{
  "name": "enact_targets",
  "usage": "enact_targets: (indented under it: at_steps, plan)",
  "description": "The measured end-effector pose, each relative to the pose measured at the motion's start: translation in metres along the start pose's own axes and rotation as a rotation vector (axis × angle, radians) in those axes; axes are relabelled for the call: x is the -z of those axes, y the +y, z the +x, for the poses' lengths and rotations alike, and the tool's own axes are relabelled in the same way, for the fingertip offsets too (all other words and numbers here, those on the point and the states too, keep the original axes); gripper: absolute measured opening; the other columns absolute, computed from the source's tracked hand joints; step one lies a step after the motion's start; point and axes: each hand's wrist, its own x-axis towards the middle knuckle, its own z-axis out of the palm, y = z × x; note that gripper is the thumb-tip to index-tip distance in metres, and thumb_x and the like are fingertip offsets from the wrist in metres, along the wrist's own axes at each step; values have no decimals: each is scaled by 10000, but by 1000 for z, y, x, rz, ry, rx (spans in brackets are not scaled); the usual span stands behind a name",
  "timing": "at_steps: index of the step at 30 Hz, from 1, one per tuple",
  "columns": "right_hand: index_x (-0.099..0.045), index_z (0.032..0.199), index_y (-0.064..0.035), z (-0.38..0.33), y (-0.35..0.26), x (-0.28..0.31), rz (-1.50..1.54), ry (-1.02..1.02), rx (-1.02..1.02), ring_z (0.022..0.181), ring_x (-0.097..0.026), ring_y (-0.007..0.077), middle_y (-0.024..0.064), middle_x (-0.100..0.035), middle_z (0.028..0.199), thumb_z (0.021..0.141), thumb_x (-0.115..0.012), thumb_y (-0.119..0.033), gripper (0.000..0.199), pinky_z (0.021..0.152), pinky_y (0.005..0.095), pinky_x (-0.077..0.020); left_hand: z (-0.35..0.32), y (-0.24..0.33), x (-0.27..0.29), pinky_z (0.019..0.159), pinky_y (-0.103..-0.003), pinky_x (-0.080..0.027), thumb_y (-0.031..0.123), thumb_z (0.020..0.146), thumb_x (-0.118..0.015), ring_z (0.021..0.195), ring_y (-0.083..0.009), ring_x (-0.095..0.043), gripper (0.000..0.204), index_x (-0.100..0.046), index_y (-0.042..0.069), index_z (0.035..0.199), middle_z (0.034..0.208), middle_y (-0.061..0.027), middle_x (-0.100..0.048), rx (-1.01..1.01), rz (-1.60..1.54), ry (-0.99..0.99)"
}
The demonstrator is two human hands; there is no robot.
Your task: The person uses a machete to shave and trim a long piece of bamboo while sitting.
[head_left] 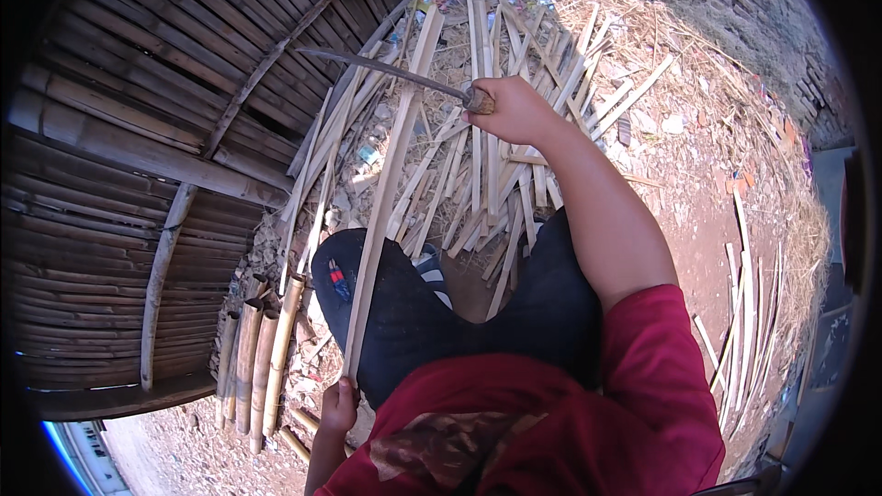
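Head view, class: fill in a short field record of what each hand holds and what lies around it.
left hand: grips the near end of a long bamboo strip
right hand: raised, grips a knife by its handle
ground ahead: pile of split bamboo slats
person's left: bamboo wall, short bamboo poles

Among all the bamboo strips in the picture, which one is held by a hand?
The long pale strip that runs across the left knee: the left hand grips its near end. The other strips lie loose on the ground, untouched. The right hand holds a knife.
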Motion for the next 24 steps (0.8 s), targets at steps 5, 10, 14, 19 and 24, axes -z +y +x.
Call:
enact_targets:
  at_steps: [5, 10, 14, 19, 24]
  plan:
    - [-650, 828, -90, -17, -67, -11, -230, -315, 318, 766, -674, 391, 150, -671, 736, 774, -702, -220, 150, 676, 488, -518, 0, 7, 5, 489, -290, -306, 598, 1055, -362, 515, -90, -411, 642, -500, 81, 699, 574, 20, -462, 83, -1, -5]
    - [-693, 916, -74, 11, 20, -14, 103, -271, -71, 817, -677, 408, 175, -690, 802, 792, -725, -239, 208, 757, 503, -533, 1, 24, 4, 497, -323, -359, 665, 1033, -315, 504, -132, -464, 735, -548, 52, 701, 548, -21, -490, 138, 131, -6]
    - [-708, 981, -81, 1, 11, -22, -88, -190, -19, 860, -681, 406, 181, -704, 847, 792, -729, -245, 251, 768, 501, -542, 0, 38, 13, 513, -344, -398, 731, 1005, -264, 497, -163, -493, 784, -512, 63, 679, 543, -42, -501, 308, 95, -73]
    - [-653, 858, -86, -16, -63, -33, -239, -286, 222, 790, -670, 413, 153, -678, 768, 745, -703, -199, 167, 734, 510, -526, -1, 26, 10, 509, -323, -371, 741, 997, -277, 501, -152, -454, 766, -522, 69, 723, 562, -28, -478, 283, 64, -91]
    - [-665, 830, -99, -5, -41, -33, -182, -222, 227, 790, -683, 391, 149, -677, 740, 732, -678, -158, 116, 725, 505, -538, 9, 14, 8, 516, -337, -410, 734, 998, -248, 503, -172, -498, 807, -519, 29, 716, 537, -60, -499, 183, 153, -26]
